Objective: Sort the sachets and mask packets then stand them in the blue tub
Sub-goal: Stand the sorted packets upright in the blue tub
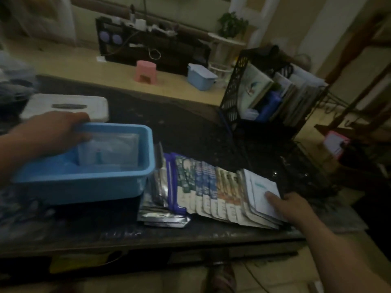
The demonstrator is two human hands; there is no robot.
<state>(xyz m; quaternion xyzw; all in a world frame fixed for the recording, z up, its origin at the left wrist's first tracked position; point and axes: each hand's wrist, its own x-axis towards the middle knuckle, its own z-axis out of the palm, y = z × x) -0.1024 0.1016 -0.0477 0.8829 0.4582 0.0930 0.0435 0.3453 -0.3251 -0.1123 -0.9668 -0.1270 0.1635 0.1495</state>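
Packets (211, 187) lean left of the right hand (296, 208), thumb on top, grip unclear; they could slide flat. Left hand (53, 132) grips the blue tub (84, 182) rim; it could tip.

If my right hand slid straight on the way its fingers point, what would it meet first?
The right hand rests on the white packets and points left along the fanned row, so it would probably meet the orange-printed packets next to them first, well before the blue tub.

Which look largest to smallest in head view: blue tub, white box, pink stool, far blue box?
1. blue tub
2. white box
3. pink stool and far blue box look alike; both sit farther away, so unranked.
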